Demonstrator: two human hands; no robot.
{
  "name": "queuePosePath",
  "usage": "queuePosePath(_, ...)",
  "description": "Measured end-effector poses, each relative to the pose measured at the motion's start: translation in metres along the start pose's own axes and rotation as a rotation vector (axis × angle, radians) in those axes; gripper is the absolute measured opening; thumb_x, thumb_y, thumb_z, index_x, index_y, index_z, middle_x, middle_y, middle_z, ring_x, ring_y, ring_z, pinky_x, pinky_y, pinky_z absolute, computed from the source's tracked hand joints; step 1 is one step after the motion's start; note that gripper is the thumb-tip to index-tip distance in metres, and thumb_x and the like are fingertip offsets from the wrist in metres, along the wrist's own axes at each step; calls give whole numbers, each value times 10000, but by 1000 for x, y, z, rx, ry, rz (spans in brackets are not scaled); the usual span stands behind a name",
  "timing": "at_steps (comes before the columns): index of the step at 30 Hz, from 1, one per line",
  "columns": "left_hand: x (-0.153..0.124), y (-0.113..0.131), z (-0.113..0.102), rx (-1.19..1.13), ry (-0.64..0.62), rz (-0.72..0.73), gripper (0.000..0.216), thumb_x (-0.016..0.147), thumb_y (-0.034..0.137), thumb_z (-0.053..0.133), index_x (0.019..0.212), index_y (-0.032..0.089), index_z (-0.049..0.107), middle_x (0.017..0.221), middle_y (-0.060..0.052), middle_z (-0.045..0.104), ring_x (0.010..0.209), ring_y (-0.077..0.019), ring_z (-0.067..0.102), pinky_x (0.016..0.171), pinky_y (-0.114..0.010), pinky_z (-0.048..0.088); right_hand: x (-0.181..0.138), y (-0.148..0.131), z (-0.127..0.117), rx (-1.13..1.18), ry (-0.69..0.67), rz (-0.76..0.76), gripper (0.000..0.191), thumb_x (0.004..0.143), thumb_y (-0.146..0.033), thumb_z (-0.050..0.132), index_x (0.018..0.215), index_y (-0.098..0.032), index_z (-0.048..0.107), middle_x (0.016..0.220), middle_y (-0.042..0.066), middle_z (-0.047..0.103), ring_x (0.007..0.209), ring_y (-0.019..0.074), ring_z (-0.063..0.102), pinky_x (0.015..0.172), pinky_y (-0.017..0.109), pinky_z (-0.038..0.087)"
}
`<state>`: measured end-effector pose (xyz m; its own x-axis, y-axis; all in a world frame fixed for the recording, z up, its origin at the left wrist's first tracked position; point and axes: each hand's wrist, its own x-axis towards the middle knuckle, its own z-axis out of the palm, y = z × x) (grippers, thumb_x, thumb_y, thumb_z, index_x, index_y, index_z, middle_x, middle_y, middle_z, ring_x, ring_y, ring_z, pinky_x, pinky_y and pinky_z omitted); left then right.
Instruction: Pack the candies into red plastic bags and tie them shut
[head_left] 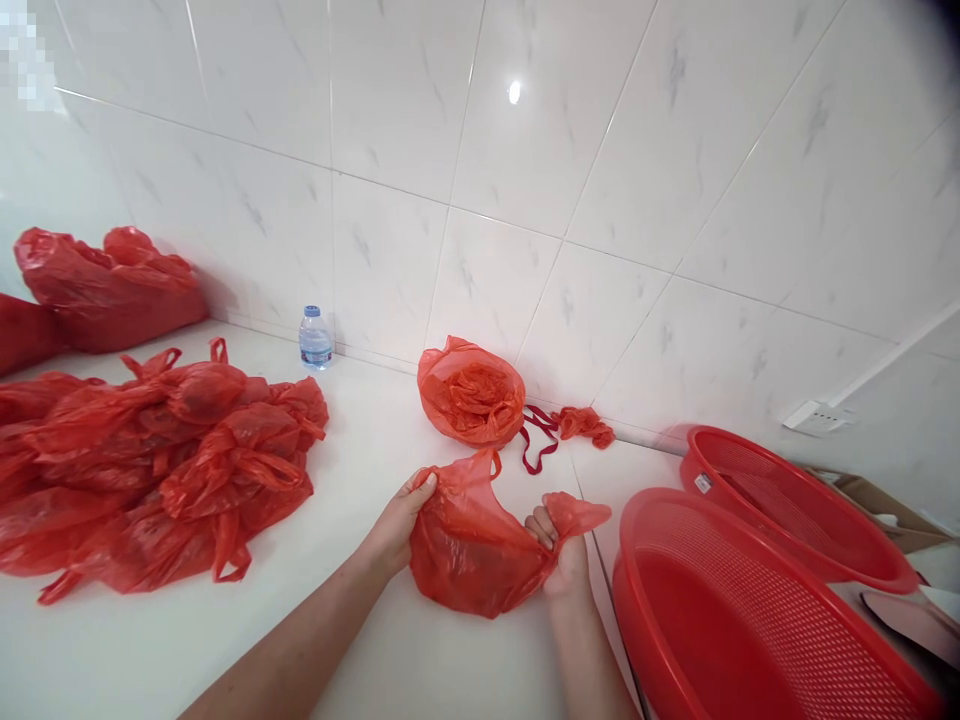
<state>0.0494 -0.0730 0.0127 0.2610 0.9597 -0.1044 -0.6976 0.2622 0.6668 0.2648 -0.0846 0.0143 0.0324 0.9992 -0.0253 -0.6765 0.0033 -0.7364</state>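
The person held one red plastic bag [472, 545] between both hands, low in the middle of the view, just above the white counter [360, 640]. The left hand [397, 525] was at about 9 o'clock of the bag and pinched its upper left edge with thumb and fingers. The right hand [562, 555] was at 3 o'clock of the bag — its fingers were closed in a fist around a gathered corner, and a short tail of plastic stuck out to the right of the fist. The bag hung crumpled between the two hands, and one handle loop stood up near its top.

At 12 o'clock from the bag, close to the tiled wall [525, 180], sat a round open bag stuffed with more red plastic [472, 392]. Just beside it, toward 1 o'clock, lay loose red handles and a small crumpled piece [574, 425]. At 9 o'clock, well apart from the hands, a big heap of red bags [157, 460] covered the counter. Another full red bag [105, 290] leaned on the wall at 10 o'clock. A small water bottle [316, 338] stood upright by the wall between this bag and the round one.

At 3 to 4 o'clock were two red perforated basins [750, 610] — the nearer one was just beside the right hand.
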Motion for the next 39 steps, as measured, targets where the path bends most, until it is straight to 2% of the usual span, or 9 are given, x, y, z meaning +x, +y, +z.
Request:
queuePosePath(8,0,0,1,-99,38,-14,211,761,339,681,875,181,598,835,-29,655,736,-157,634,712,-279,515,-8,4,11,107,-41,49,199,730,-380,624,882,-253,612,534,-90,368,471,72,380,529,214,402)
queuePosePath(11,2,0,-1,-138,44,-16,189,771,311,676,884,180,600,826,-23,657,732,-152,635,708,-276,517,-7,8,8,67,-99,113,105,690,-282,679,721,-229,593,507,-87,393,454,64,369,498,197,372)
queuePosePath(15,3,-1,-4,-172,67,-23,182,773,267,676,913,174,606,820,-23,664,725,-154,640,703,-275,518,-6,11,4,2,-92,238,313,702,-367,685,525,-195,493,545,-24,526,530,105,486,558,250,431)
queuePosePath(19,3,-2,-6,-194,65,-48,187,767,241,680,924,164,614,845,-41,678,755,-172,652,722,-285,519,-8,7,7,139,-144,216,384,716,-274,693,483,-188,399,391,-94,288,378,44,271,459,178,338)
queuePosePath(25,3,-2,-4,-196,49,-40,171,756,203,681,903,162,604,842,-44,676,744,-170,652,722,-288,515,-14,2,20,138,-167,138,189,778,-352,591,669,-202,557,432,-103,206,385,50,154,403,177,219)
queuePosePath(29,4,-5,-5,-187,54,-11,190,736,178,684,899,160,587,846,-42,663,743,-170,648,717,-288,509,-17,6,24,28,-155,158,450,814,-583,460,855,-176,646,409,-85,279,377,59,198,403,198,229)
queuePosePath(32,4,-7,-5,-176,29,6,194,730,172,682,888,168,569,837,-27,647,734,-161,640,704,-280,500,-21,10,31,-116,-134,204,486,818,-590,485,1039,-186,639,411,-80,351,369,64,250,412,205,263)
queuePosePath(36,1,-5,0,-129,-38,10,176,736,187,676,810,175,517,766,10,605,671,-126,606,662,-256,477,-29,13,49,-233,-257,182,407,812,-470,589,1142,-232,596,748,8,624,611,131,541,587,264,426)
queuePosePath(39,-3,-6,7,-53,-116,15,216,736,204,669,753,183,454,719,31,572,622,-101,567,609,-227,445,-31,16,55,-230,-374,197,424,779,-455,636,1146,-247,587,984,47,650,793,179,592,704,314,453)
